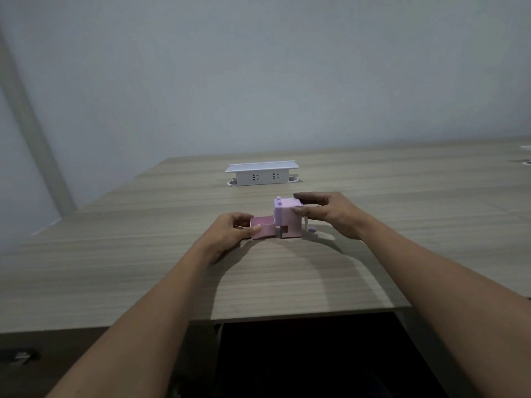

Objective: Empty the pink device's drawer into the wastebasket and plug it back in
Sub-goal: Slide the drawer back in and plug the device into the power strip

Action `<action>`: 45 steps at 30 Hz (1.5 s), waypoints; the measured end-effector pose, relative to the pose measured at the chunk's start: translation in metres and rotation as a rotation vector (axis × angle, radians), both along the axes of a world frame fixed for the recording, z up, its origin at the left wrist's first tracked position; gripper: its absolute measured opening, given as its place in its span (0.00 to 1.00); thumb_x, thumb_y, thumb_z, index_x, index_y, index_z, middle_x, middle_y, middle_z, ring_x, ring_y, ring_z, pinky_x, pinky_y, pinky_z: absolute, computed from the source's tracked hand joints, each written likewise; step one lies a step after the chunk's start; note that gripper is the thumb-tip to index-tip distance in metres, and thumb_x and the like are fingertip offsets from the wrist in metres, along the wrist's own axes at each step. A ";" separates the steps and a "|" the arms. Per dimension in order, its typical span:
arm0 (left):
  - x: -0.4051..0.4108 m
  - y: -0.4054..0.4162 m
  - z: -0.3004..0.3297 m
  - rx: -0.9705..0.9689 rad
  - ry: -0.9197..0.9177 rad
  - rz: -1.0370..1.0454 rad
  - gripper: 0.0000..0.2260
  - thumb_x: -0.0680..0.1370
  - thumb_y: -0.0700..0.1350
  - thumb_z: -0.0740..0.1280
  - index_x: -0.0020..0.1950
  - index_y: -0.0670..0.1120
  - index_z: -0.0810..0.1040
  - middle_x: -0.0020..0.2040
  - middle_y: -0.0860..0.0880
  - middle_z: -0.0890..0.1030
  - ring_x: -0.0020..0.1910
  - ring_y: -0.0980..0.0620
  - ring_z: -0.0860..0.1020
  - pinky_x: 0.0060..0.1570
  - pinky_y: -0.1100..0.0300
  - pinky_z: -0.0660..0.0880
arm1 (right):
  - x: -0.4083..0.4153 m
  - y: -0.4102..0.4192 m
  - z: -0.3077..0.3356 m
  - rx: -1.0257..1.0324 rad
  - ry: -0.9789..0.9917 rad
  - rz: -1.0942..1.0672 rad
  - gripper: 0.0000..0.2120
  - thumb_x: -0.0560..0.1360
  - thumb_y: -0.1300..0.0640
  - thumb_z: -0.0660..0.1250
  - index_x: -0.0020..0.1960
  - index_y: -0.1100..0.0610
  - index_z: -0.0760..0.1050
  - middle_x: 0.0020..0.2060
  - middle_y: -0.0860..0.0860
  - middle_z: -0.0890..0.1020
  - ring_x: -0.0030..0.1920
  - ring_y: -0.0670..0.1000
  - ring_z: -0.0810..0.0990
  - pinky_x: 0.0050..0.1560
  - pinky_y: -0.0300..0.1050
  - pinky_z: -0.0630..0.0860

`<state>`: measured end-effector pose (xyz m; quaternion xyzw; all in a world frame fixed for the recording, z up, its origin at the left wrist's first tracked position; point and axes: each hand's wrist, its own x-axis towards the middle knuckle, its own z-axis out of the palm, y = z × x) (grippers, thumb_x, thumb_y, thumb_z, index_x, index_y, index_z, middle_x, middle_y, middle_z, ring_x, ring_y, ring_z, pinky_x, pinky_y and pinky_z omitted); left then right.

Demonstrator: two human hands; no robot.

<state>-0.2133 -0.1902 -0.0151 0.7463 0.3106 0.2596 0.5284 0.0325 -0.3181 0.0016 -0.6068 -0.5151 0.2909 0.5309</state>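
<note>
- Drawer (263,229) juts left from the pink device (288,221) on the tabletop (143,254), long axis left-right.
- Left hand (230,235) fingers pinch the drawer; right hand (330,212) fingers clamp the device.

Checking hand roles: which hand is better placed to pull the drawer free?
Left. The left hand already pinches the half-out drawer, while the right hand steadies the pink device on the table.
</note>
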 end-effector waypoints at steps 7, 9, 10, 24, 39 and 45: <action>0.002 -0.002 -0.001 0.031 0.000 0.004 0.22 0.77 0.40 0.74 0.70 0.38 0.77 0.59 0.36 0.84 0.50 0.47 0.81 0.47 0.61 0.77 | 0.003 0.002 -0.001 0.001 0.001 0.000 0.25 0.73 0.60 0.76 0.69 0.59 0.77 0.60 0.49 0.84 0.50 0.34 0.83 0.51 0.27 0.77; 0.004 -0.003 -0.003 0.037 -0.012 0.002 0.23 0.77 0.41 0.74 0.71 0.38 0.77 0.59 0.38 0.85 0.53 0.46 0.82 0.51 0.59 0.78 | 0.003 0.003 -0.002 0.005 0.004 -0.005 0.25 0.73 0.60 0.76 0.69 0.59 0.77 0.59 0.48 0.84 0.50 0.34 0.83 0.51 0.27 0.77; 0.005 -0.003 -0.004 0.040 -0.014 0.001 0.23 0.77 0.41 0.74 0.71 0.38 0.77 0.59 0.38 0.85 0.55 0.44 0.83 0.53 0.57 0.79 | 0.002 0.004 -0.003 0.006 0.005 -0.006 0.25 0.73 0.60 0.77 0.69 0.58 0.78 0.59 0.47 0.84 0.51 0.34 0.83 0.51 0.27 0.77; 0.038 -0.025 -0.005 0.098 -0.046 -0.058 0.21 0.75 0.41 0.76 0.67 0.39 0.81 0.58 0.43 0.86 0.58 0.43 0.85 0.57 0.55 0.80 | 0.001 0.004 -0.006 0.040 0.030 -0.004 0.26 0.71 0.56 0.79 0.68 0.56 0.79 0.62 0.46 0.83 0.60 0.39 0.81 0.61 0.36 0.74; 0.045 -0.010 -0.003 0.024 -0.045 -0.088 0.22 0.73 0.44 0.78 0.66 0.43 0.82 0.56 0.46 0.88 0.57 0.44 0.86 0.61 0.49 0.80 | 0.000 0.005 -0.022 -0.019 0.153 0.078 0.21 0.71 0.65 0.78 0.63 0.63 0.81 0.55 0.61 0.87 0.56 0.59 0.86 0.59 0.51 0.82; 0.066 0.013 0.013 0.067 -0.036 -0.098 0.15 0.74 0.43 0.77 0.60 0.49 0.84 0.54 0.50 0.88 0.55 0.46 0.86 0.53 0.54 0.83 | 0.021 0.028 -0.007 0.021 0.108 0.060 0.22 0.70 0.65 0.78 0.63 0.63 0.81 0.56 0.58 0.87 0.58 0.56 0.85 0.58 0.45 0.81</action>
